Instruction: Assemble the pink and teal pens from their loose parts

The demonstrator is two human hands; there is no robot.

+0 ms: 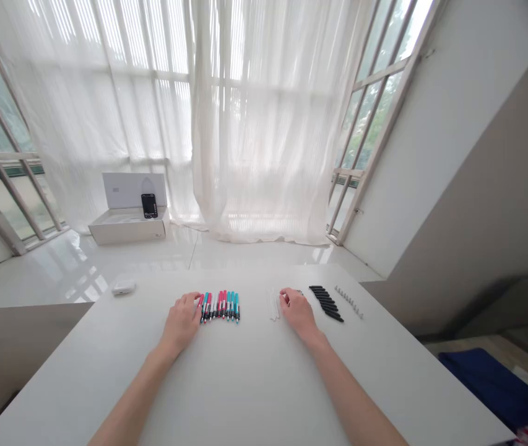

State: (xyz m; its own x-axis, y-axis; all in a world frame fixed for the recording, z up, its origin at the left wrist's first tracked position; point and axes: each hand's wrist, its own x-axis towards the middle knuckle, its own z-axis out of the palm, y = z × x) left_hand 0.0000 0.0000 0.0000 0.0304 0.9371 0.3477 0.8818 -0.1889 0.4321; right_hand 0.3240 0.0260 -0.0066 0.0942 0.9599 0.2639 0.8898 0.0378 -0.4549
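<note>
A row of several pink and teal pens [223,305] lies on the white table [245,378]. My left hand [182,321] rests at the row's left end, fingers curled on the outermost pen. My right hand [297,309] lies beside a small bunch of thin clear tubes [273,305], fingers bent down at them; whether it holds one is hidden. To its right lie a row of several black pen parts [327,302] and a line of small grey pieces [349,301].
A small white case [123,287] sits at the table's far left. On the floor beyond stands an open white box [130,226] with a black phone [148,205] leaning in it. White curtains cover the windows. A blue cloth [496,387] lies low right.
</note>
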